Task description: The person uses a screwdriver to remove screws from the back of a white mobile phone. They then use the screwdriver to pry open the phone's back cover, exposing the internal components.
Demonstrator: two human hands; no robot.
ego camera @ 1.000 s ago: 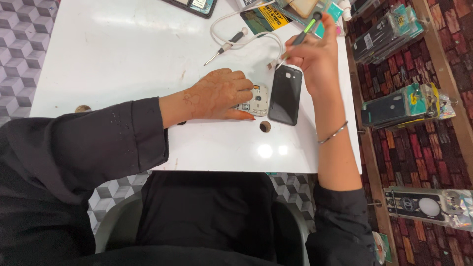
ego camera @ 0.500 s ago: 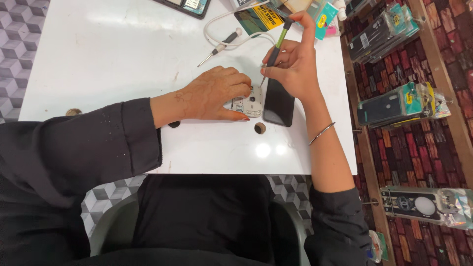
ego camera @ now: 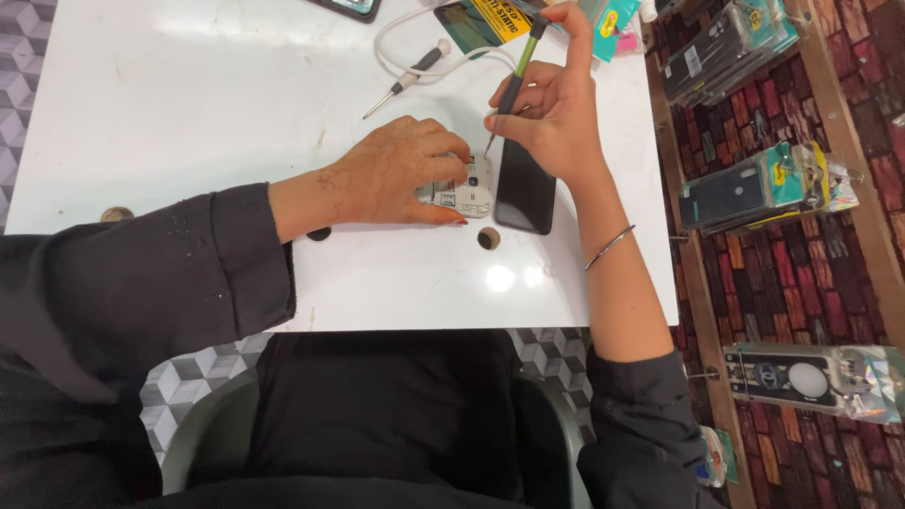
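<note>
My left hand pins the opened phone, pale w/ innards showing, mid worktop. Right hand grips green-black screwdriver, tip on it. Black panel just beside, near right edge; open room left.

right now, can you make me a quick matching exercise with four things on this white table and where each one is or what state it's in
Things:
1. green-handled screwdriver
2. opened phone
3. black panel
4. spare screwdriver

Places or states:
A. lying loose on the table beside the white cable
B. held down under the left hand
C. gripped in the right hand, tip pointing down
D. flat on the table, just right of the opened phone

Pairs: 1-C, 2-B, 3-D, 4-A
</note>
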